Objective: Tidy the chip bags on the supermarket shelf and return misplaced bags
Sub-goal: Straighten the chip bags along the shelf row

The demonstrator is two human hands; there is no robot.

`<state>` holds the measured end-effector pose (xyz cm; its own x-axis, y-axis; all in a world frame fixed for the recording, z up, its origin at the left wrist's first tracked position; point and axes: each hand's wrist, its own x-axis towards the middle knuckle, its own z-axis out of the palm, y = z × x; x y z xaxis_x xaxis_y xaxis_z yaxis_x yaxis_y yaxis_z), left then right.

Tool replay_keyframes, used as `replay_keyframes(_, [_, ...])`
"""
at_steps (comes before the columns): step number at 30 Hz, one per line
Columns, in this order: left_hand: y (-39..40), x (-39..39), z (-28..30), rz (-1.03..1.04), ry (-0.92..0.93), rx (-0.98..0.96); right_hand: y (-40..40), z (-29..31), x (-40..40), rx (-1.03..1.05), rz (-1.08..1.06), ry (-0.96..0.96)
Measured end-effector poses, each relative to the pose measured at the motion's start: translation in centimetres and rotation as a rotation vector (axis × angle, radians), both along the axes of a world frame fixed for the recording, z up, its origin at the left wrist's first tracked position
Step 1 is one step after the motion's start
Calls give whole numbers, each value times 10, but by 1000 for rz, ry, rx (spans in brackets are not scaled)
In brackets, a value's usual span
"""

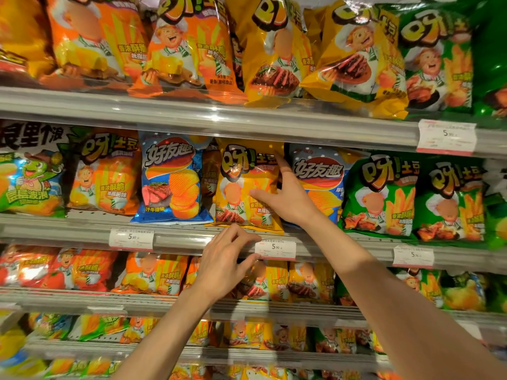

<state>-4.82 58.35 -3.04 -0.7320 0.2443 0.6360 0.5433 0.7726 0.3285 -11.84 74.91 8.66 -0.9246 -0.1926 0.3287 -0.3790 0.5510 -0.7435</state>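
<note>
L hand [223,266] nearest, fingers curled loose, nothing pinched, by price tag [275,250]. R hand [288,198] spread on yellow bag [247,187]. Straightening underway; firmer hold likely needed next.

Blue bags [171,179] and [319,182] flank the yellow bag [247,187] tightly; front stays open.

I am seeing two bare forearms coming in from the bottom edge, with no sleeve, watch, bracelet or glove showing on either. The left grip [223,263] is showing its back, with short, unpainted nails and no ring. The right grip [288,200] is likewise appearing unadorned, its fingers slender, its wrist and forearm uncovered down to the frame's corner.
</note>
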Motion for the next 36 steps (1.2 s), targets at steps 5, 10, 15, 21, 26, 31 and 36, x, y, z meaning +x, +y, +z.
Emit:
replay_keyframes(5, [1, 5, -2, 27, 23, -32, 24, -1, 36, 17, 32, 33])
replay_keyframes(10, [4, 7, -6, 37, 82, -101, 78, -19, 72, 103, -46, 57])
replay_keyframes(15, [8, 2, 0, 46, 94, -139, 124, -27, 70, 140, -278, 145])
replay_keyframes(21, [14, -1, 2, 76, 68, -99, 125, -12, 53, 197, -302, 212])
replay_keyframes(26, [12, -2, 3, 58, 44, -73, 116, -8, 38, 175, -195, 153])
replay_keyframes(31, [10, 0, 5, 54, 19, -78, 117, -9, 27, 122, -171, 103])
replay_keyframes(36, [10, 0, 7, 45, -7, -86, 133, 3, 20, 123, -147, 113])
